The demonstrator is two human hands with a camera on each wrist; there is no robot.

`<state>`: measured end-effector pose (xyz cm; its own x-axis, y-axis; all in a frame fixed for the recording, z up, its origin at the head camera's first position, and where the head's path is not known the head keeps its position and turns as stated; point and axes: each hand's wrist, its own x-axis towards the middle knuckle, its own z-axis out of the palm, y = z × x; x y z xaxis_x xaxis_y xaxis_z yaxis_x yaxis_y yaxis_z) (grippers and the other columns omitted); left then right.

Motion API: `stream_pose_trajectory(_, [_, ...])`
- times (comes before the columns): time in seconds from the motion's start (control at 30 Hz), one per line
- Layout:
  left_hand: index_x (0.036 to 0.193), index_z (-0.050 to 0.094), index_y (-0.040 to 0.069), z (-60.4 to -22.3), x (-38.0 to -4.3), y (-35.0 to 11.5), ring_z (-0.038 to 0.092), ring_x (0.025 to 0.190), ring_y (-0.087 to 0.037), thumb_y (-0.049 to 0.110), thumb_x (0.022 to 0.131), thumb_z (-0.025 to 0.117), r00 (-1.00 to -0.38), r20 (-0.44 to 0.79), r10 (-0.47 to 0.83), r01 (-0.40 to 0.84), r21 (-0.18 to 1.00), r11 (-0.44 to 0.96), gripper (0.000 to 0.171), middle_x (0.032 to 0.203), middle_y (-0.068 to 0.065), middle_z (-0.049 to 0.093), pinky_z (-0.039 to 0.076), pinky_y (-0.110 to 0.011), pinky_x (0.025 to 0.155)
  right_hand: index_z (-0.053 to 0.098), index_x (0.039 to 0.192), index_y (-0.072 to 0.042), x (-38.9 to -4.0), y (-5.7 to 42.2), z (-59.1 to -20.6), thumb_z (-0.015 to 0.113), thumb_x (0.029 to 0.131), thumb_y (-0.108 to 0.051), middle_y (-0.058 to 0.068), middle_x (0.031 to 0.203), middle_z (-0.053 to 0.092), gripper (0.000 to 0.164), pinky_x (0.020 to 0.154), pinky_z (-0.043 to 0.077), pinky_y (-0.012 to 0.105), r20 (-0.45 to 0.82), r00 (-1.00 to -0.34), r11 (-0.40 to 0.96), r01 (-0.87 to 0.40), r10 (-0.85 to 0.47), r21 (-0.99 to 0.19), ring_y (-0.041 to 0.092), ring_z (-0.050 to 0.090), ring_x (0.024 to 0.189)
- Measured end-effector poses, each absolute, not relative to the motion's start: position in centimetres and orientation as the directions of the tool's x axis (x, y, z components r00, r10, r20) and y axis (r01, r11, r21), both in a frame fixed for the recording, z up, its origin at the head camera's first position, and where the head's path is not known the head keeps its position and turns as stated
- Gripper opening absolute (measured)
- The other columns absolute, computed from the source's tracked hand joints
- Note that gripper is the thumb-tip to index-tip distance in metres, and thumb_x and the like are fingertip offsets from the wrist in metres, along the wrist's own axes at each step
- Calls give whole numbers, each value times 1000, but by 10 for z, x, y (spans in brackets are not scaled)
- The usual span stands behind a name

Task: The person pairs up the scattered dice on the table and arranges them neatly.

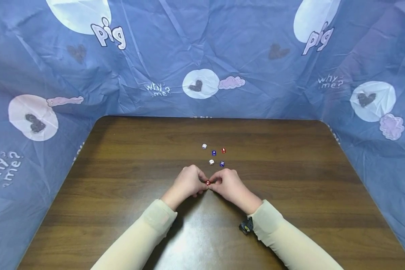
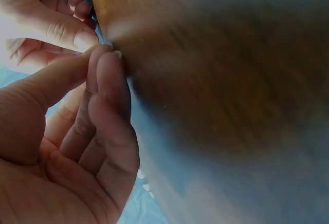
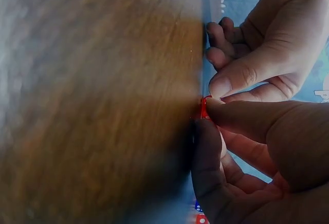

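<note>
From the head view, I see the left hand and right hand, fingertips nearly together, pinching one red cube die; five white, blue and red dice lie nearer the brown wooden table's far edge. The left wrist view hides it; the right's shows it.

Five dice lie on the table, beyond a sixth die between the hands.

Marked in white: small red cube die, second red cube die, two small blue cube dice. Marked in dark: two small white cube dice. Streaked with dark grain: brown wooden counter. Printed with white circles, grey hearts, pink clouds: crinkled blue sheet. Plain pale cream: sleeves.
</note>
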<state>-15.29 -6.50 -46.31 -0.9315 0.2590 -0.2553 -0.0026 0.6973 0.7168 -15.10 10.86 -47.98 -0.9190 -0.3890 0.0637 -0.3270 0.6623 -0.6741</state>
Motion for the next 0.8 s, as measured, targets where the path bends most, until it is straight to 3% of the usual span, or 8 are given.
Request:
stream_pose_trajectory(0.17, [85,80,8,-463,-154,-66,65,45,-21,3,82,83,-927,-272,259,-54,779,625,6,56,-7,67,55,-28,40,79,86,-12,-152,109,-480,85,82,-13,-13,62,62,7,53,48,24,49,-919,675,-323,-391,-664,2,55,56])
stream_pose_trajectory(0.57, [82,79,5,-466,-157,-65,64,44,-20,0,82,82,-928,-254,272,-26,773,634,5,56,-7,66,54,-27,39,78,87,-9,-153,106,-479,84,83,-10,-11,62,62,7,51,48,23,16,-912,677,-317,-411,-664,3,55,55])
stream_pose_trajectory(0.8, [77,77,4,-464,-157,-65,66,46,-21,0,82,81,-924,-235,300,2,785,620,7,57,-7,67,55,-27,40,79,87,-7,-154,106,-479,85,80,-7,-8,63,63,9,52,47,23,84,-898,672,-383,-432,-634,2,54,55])
